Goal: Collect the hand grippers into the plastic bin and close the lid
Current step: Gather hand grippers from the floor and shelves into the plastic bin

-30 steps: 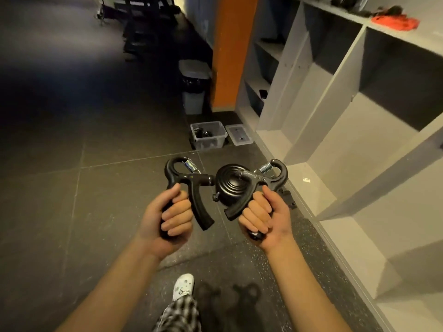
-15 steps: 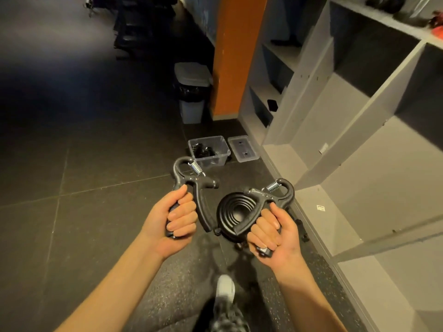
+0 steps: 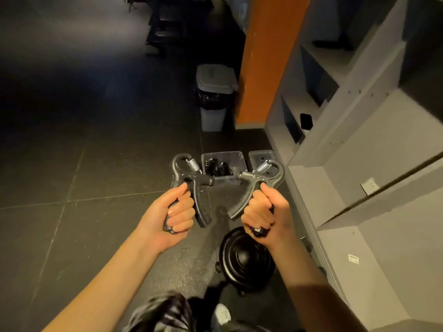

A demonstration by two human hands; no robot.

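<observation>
My left hand (image 3: pixel 176 215) grips one handle of a black hand gripper (image 3: pixel 191 182) with a steel spring at its top. My right hand (image 3: pixel 266 212) grips a second black hand gripper (image 3: pixel 261 178), also spring-topped. Both are held upright in front of me, above the floor. Just beyond them on the floor stands a clear plastic bin (image 3: pixel 237 159), open, with several black grippers inside. Its clear lid (image 3: pixel 260 155) lies flat on the floor to the bin's right, partly hidden by the right gripper.
A black round weight plate (image 3: pixel 244 259) lies on the floor below my right hand. Grey shelving (image 3: pixel 354 149) runs along the right. A lidded waste bin (image 3: pixel 214 97) stands by an orange pillar (image 3: pixel 266 58) ahead. Dark tiled floor stretches to the left.
I have walked closer to the bin, which now sits right behind the grippers. The weight plate has slid from between my hands to below them. Both grips are unchanged.
</observation>
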